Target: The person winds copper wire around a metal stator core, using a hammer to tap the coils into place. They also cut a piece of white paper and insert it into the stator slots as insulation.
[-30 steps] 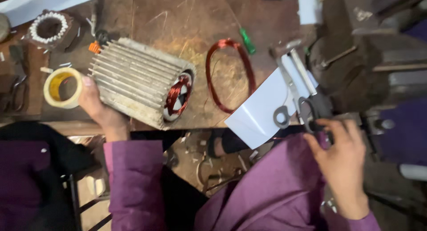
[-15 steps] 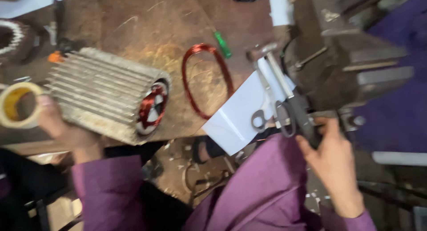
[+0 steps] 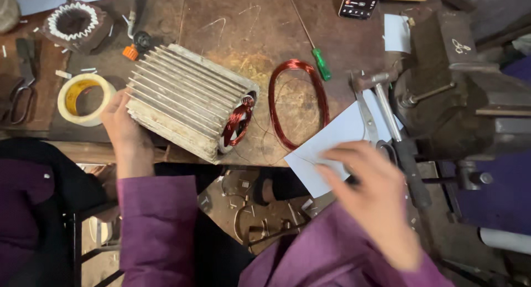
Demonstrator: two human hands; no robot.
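From the head camera, the left hand holds the near left end of a big ribbed metal motor shell on the wooden bench. The right hand, fingers spread open and blurry, reaches onto a white paper sheet. A red wire coil lies between them. Scissors rest on the paper.

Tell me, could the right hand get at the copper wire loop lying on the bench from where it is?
Probably yes. The right hand hovers over the white sheet, and the copper wire loop lies flat just beside that sheet, with nothing on top.
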